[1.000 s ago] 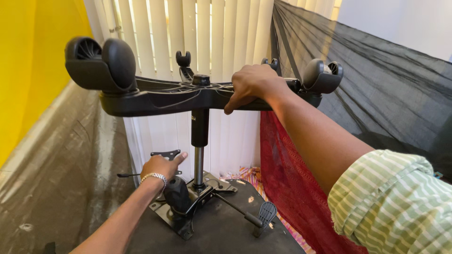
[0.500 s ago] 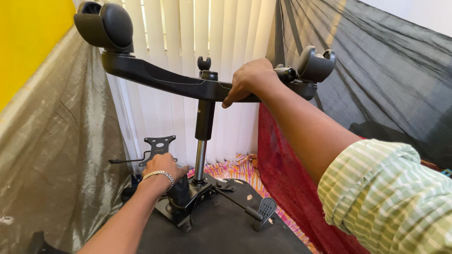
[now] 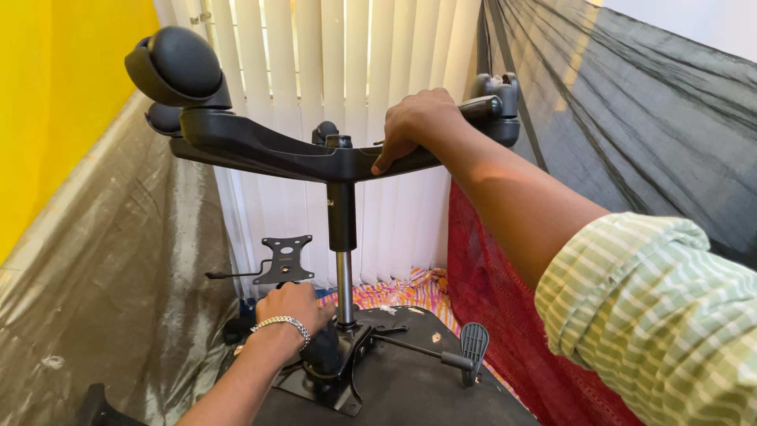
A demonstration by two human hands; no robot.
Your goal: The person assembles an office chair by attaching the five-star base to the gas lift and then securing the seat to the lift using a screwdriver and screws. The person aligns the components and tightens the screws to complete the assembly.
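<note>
An upturned office chair stands in front of me. Its black star base (image 3: pixel 260 150) with castor wheels (image 3: pixel 175 65) is up in the air on a gas lift column (image 3: pixel 342 237). My right hand (image 3: pixel 418 122) grips one arm of the base near the hub. My left hand (image 3: pixel 293 306), with a silver bracelet on the wrist, rests on the black tilt mechanism (image 3: pixel 331 367) at the foot of the column, on the black underside of the seat (image 3: pixel 410 390).
A lever with a paddle handle (image 3: pixel 471 347) sticks out to the right of the mechanism. A loose metal mounting plate (image 3: pixel 285 259) leans by the white vertical blinds (image 3: pixel 347 47). Grey sheeting (image 3: pixel 118 260) hangs left, red cloth (image 3: pixel 489 300) and dark netting right.
The base has turned, so the near castor moved in and the right arm swung round. My left hand slid lower on the mechanism. The view shifted slightly.
</note>
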